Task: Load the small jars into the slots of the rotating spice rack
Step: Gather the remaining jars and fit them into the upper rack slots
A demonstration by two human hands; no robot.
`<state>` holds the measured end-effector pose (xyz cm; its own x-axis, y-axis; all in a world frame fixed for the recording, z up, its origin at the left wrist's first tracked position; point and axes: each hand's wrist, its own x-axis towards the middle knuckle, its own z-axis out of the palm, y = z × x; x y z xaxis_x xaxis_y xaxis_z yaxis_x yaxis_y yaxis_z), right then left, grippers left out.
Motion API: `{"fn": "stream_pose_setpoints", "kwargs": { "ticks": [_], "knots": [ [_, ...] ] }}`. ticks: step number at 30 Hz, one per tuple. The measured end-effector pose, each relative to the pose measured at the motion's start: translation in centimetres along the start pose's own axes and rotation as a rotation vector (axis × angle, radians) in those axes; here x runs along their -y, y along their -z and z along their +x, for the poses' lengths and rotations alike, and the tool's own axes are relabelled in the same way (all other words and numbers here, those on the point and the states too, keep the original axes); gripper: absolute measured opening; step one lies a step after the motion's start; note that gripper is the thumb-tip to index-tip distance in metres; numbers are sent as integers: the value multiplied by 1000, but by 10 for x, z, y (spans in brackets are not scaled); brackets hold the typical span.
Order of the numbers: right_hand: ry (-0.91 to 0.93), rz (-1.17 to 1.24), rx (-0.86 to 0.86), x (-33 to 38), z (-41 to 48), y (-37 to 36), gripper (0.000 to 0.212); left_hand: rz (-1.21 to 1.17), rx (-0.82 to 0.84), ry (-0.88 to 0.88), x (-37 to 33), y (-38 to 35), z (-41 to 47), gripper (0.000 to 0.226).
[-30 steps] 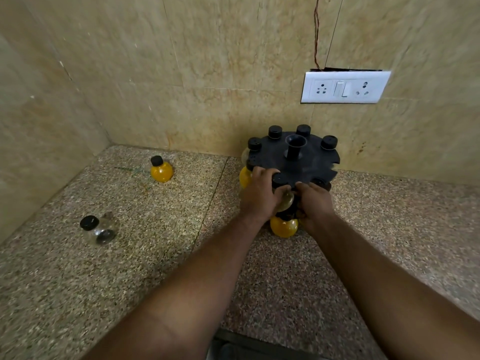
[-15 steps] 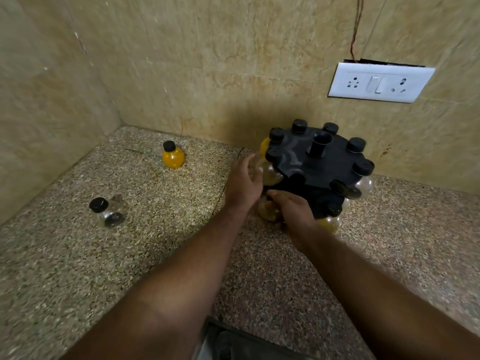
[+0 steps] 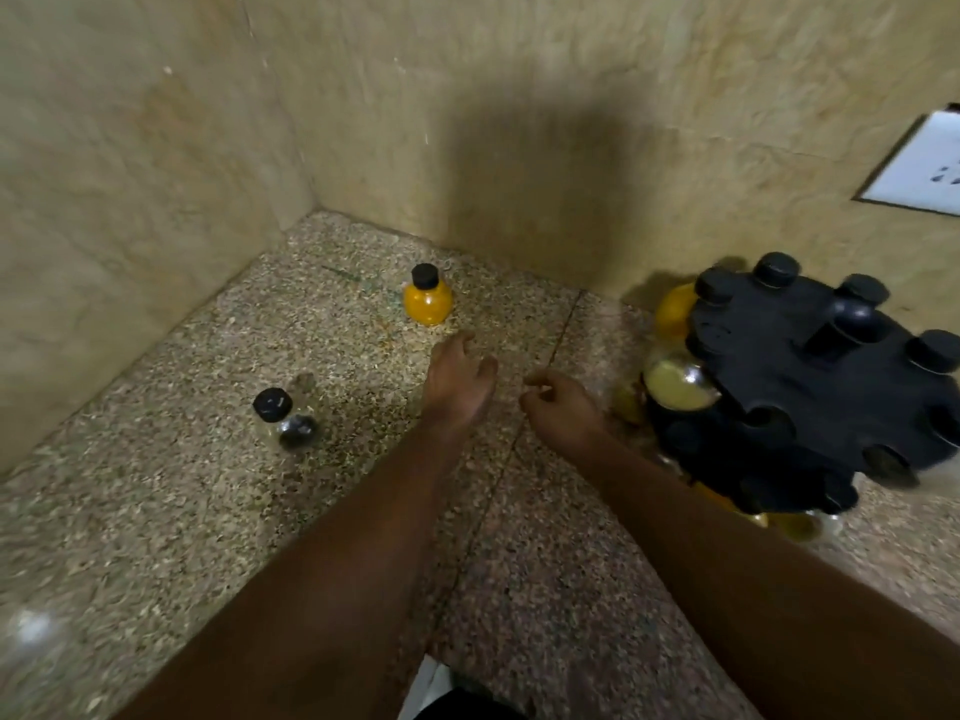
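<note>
Spice rack (image 3: pixel 810 387) at right, left hand (image 3: pixel 457 379) open, right hand (image 3: pixel 563 405) loosely curled, both empty

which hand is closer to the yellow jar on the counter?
Left. The left hand is just below the yellow jar, fingertips short of it. The right hand sits farther right, nearer the spice rack.

No legible text, label, brand or number found: jar caps (image 3: pixel 272 404), rack (image 3: pixel 810 387) and wall socket plate (image 3: pixel 919 174) carry none readable.
</note>
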<state>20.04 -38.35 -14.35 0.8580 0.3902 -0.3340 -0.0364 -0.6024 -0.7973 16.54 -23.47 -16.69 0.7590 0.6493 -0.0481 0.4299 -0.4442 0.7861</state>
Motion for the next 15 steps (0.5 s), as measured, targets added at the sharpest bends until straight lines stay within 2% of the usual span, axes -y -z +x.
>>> {"fn": "stream_pose_setpoints", "kwargs": {
  "ticks": [3,9,15],
  "knots": [
    [34,-116,5,13,27,-22,31,19,-11,33,21,10,25,60],
    [129,-388,17,28,71,-51,50,-10,0,53,47,17,76,70],
    [63,-656,171,31,107,-75,82,-91,-52,67,56,16,121,80]
  ]
}}
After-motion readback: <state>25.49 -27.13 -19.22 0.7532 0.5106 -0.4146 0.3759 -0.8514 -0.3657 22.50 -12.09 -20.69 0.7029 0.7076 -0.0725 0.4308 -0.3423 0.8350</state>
